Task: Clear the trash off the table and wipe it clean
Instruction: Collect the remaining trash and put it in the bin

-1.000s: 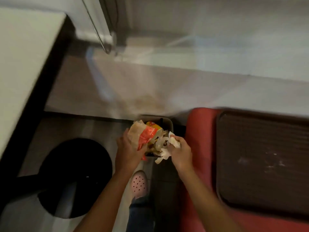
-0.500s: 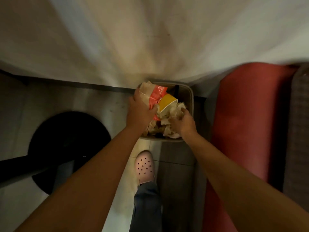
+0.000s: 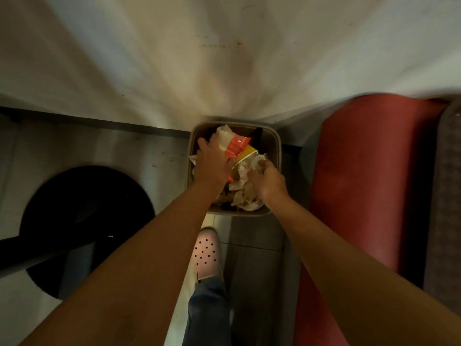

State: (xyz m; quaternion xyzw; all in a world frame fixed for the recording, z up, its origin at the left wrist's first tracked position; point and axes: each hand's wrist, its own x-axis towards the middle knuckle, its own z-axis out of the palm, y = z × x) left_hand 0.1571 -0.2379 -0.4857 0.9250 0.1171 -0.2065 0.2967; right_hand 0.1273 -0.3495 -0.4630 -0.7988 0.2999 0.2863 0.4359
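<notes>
Red bench (image 3: 369, 186) beside bin (image 3: 277, 151); left hand (image 3: 212, 163) fingers grip wrapper (image 3: 235, 146), right hand (image 3: 269, 182) fingers pinch napkin (image 3: 256, 161).

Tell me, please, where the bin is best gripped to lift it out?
Probably the rim of the bin at its far right corner, coming from straight above. There the inside is dark and free, so fingers can hook over the edge. Elsewhere the orange wrapper in the left hand and the crumpled paper in the right hand fill it, and the red seat crowds the side.
</notes>
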